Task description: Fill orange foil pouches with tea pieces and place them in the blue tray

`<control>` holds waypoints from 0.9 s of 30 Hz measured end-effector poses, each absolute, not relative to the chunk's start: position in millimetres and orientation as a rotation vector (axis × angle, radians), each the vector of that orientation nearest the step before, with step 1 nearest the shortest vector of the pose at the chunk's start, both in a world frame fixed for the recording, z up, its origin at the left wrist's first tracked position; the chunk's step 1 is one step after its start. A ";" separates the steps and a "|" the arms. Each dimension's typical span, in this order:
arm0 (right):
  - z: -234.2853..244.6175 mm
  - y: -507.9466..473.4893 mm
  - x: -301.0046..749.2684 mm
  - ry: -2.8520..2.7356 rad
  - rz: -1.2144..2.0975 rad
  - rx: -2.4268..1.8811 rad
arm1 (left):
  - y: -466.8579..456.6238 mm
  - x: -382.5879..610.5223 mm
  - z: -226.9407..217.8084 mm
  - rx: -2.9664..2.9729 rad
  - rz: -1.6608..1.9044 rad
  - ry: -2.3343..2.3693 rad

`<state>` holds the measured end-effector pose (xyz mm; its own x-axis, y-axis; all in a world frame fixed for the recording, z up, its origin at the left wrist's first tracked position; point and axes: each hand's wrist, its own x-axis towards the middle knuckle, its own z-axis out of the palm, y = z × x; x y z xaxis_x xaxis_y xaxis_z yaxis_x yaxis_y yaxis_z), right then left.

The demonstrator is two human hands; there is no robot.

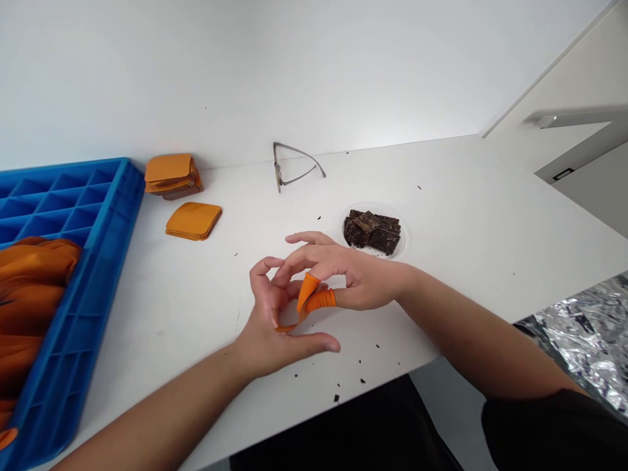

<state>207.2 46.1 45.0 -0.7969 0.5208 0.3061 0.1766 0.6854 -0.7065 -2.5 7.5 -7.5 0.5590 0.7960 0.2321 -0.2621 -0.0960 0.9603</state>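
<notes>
Over the white table, my left hand is turned palm up, its thumb stretched out and its other fingers partly curled. My right hand reaches across from the right, its fingers overlapping those of the left. Stretchy orange covers, like finger cots, sit on the right thumb and index finger, whose tips come together in a pinch. A thin orange strip shows between that pinch and the left palm; whether it is part of the covers or a separate piece, I cannot tell.
Dark brown flat pieces lie in a clear round dish beyond the right hand. Glasses rest by the wall. Orange stacks stand beside a blue divided crate holding orange pieces. Dark crumbs dot the table.
</notes>
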 end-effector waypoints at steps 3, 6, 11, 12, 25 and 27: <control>43.0 44.8 205.6 -2.305 0.915 -0.573 | 5.2 -3.6 -6.2 1.436 0.909 0.467; 39.7 43.5 203.7 -2.210 0.942 -0.588 | 3.2 -3.6 -3.3 1.427 0.913 0.441; 35.0 43.1 200.1 -2.179 0.937 -0.551 | 1.9 -2.8 -0.6 1.411 0.905 0.413; 34.2 42.9 199.0 -2.171 0.938 -0.546 | 2.0 -2.9 -1.3 1.401 0.910 0.417; 31.0 38.2 188.0 -2.028 0.816 -0.599 | 8.3 -0.9 -12.8 1.367 1.129 0.618; 31.5 36.9 187.4 -2.018 0.736 -0.612 | 8.5 -1.3 -11.5 1.376 1.135 0.635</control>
